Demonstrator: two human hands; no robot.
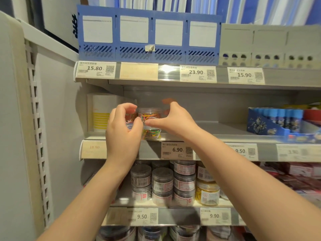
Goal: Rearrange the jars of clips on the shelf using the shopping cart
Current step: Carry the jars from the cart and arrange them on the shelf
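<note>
Both hands work at the left end of the middle shelf [225, 130], as I see it from the head camera. Two jars stand stacked near the shelf's front edge: the upper jar [150, 114] sits on the lower jar [152, 133], both upright, their short cylinder axes vertical and in line, lids up. Each is clear, smooth plastic, round in section, filled with a tangle of thin wire clips in red, yellow, green and orange. The right hand [175, 119] holds the upper jar: its grip is a wide span, with the thumb lying across the front at the seam between the two jars and the blurred fingers arching round the far right side. The left hand [122, 131] has a narrow, curled grip on a third jar [131, 117], just beside the stack on its left and mostly hidden by the fingers; I cannot tell whether it rests on the shelf. A white cup [100, 112] with yellow stripes stands behind the left hand. A price tag [177, 150] reading 6.90 sits on the rail below the stack. Grey-lidded jars [162, 178] fill the shelf beneath.
</note>
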